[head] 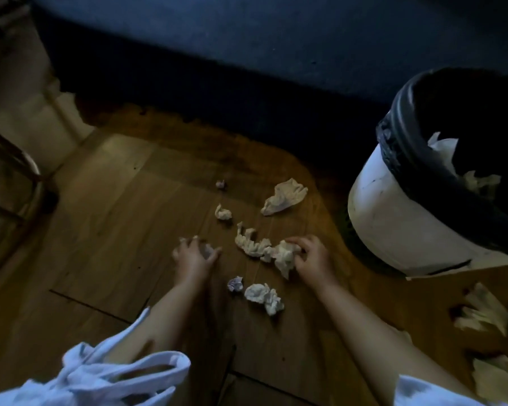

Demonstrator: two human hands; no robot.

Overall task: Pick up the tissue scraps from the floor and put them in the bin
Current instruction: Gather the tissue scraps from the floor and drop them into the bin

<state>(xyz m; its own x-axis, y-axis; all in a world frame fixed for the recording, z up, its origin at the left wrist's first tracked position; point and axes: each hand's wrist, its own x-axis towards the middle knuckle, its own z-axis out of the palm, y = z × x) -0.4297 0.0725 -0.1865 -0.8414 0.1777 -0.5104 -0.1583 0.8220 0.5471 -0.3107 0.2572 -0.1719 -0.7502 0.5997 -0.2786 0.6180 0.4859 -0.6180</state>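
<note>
Fingers of the right hand [311, 259] clutch a crumpled tissue [285, 256] at centre; left hand [192, 256] curls around a small scrap [207, 250]. Bin [417, 200], right, holds tissues.

Crumpled white tissue scraps lie scattered on the wooden floor [123, 206]. A large flattened scrap [283, 196] lies nearest the bin [399, 218], with a small wad [223, 213] and a tiny ball [221, 184] to its left. A long twisted scrap [251, 243] runs into a bunched piece [285, 257]. Nearer the camera lie a small ball [235, 283] and a lumpy wad [264, 297]. The white bin (black liner folded over its rim) already holds tissue [445, 153].
</note>
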